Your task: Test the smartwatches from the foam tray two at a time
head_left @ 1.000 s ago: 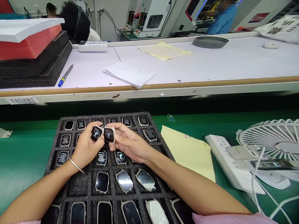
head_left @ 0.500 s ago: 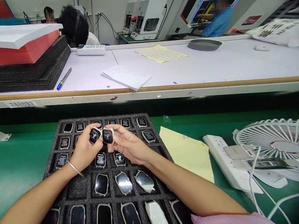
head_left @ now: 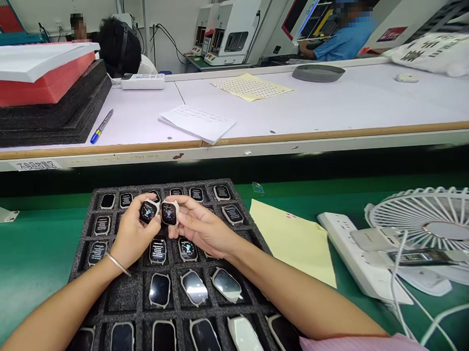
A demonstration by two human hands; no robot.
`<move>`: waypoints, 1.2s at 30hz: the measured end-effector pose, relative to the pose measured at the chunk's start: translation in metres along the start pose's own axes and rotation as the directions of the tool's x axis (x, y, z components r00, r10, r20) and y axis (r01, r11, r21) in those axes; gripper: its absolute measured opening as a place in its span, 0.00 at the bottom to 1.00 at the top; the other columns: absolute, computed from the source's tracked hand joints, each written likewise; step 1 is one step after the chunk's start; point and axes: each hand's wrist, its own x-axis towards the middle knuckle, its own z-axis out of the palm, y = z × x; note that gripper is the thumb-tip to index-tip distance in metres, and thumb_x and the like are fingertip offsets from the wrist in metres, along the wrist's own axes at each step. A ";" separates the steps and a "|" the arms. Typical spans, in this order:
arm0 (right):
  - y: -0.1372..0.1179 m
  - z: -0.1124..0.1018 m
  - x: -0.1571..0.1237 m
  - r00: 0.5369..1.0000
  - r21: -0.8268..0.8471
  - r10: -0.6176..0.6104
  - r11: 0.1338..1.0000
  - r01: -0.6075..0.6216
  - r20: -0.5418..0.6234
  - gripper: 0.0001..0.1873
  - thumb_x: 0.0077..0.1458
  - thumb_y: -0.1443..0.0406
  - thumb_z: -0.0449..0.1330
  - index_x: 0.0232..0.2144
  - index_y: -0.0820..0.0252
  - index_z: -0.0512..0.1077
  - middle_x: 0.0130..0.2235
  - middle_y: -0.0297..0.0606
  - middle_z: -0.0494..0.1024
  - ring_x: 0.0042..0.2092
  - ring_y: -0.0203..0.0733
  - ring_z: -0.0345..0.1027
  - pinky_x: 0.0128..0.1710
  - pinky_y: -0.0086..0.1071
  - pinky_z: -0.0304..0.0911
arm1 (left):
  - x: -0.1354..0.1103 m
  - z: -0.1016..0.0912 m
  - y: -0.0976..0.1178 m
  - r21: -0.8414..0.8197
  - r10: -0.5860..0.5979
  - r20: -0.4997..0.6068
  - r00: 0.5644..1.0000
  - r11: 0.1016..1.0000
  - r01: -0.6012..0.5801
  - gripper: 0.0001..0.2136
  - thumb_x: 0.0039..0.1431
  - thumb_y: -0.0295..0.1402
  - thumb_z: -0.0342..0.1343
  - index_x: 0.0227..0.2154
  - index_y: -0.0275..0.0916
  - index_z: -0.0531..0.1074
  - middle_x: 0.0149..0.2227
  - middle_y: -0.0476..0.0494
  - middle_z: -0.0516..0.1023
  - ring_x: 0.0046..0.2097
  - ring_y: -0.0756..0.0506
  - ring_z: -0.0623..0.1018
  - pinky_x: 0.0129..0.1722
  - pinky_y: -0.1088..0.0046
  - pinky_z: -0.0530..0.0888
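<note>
My left hand (head_left: 137, 230) is closed around a smartwatch body (head_left: 148, 211) without a strap, its screen lit with a watch face. Close beside it, a second smartwatch body (head_left: 169, 213) is pinched in the fingers of my right hand (head_left: 201, 224), its screen also lit. Both are held over a black foam tray (head_left: 125, 296) whose compartments hold several more strapless watches. Some of these show text, one lit watch (head_left: 187, 249) shows a face, and the nearer ones, such as a watch (head_left: 163, 342), are dark. One unit (head_left: 246, 338) lies with its white side up.
Right of the tray lie a yellow sheet (head_left: 297, 245), a white power strip (head_left: 360, 252) with cables and a white fan (head_left: 437, 222). A raised white shelf (head_left: 263, 119) behind carries papers (head_left: 198, 121), a pen (head_left: 102, 127) and stacked foam (head_left: 38, 120). People sit beyond.
Both hands and the two watches stay almost still. The view has shifted very slightly, and the person in blue at the back has moved an arm lower.
</note>
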 end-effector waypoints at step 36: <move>-0.008 -0.005 0.005 0.978 -0.135 -0.066 0.990 0.040 -0.199 0.20 0.50 0.69 0.62 0.47 0.56 0.69 0.34 0.32 0.75 0.29 0.35 0.70 0.34 0.32 0.61 | -0.002 -0.002 0.007 -0.582 -0.215 0.206 0.955 0.758 0.296 0.25 0.53 0.38 0.62 0.54 0.40 0.68 0.40 0.45 0.77 0.32 0.46 0.82 0.36 0.67 0.77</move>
